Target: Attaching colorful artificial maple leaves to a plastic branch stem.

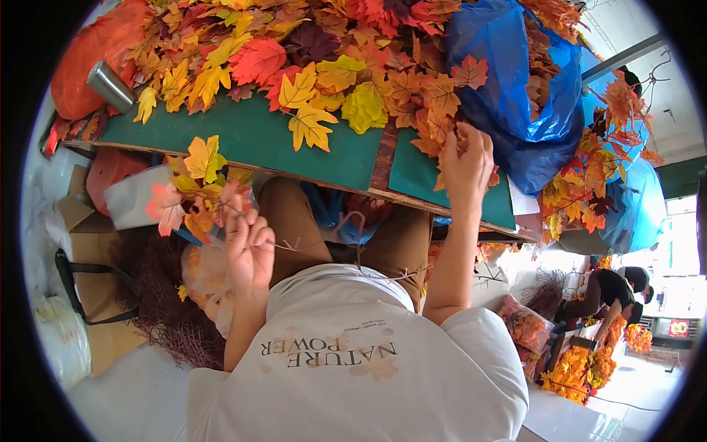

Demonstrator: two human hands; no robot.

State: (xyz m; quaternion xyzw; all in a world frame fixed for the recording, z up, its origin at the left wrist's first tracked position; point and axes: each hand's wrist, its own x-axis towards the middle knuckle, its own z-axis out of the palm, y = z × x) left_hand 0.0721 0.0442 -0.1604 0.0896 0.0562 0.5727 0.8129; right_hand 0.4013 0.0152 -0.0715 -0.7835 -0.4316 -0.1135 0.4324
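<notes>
My left hand (250, 247) is closed around the thin brown stem of an artificial maple branch. Yellow, orange and pink leaves (199, 158) cluster at its far end, above the fingers. The bare forked twigs (359, 243) of the stem stretch to the right over my lap. At the table's front edge, my right hand (468, 162) is curled with its fingertips pinched among orange artificial leaves (440, 96). What sits between those fingertips is hidden. Yellow leaves (309, 125) lie on the green tabletop (243, 136) between the hands.
A big heap of artificial leaves (258, 59) covers the table's back. A blue plastic bag (508, 110) lies at its right, a metal cylinder (110, 87) at its left. Dark twigs (162, 287) and a cardboard box (96, 280) stand lower left. Another person (611, 295) works far right.
</notes>
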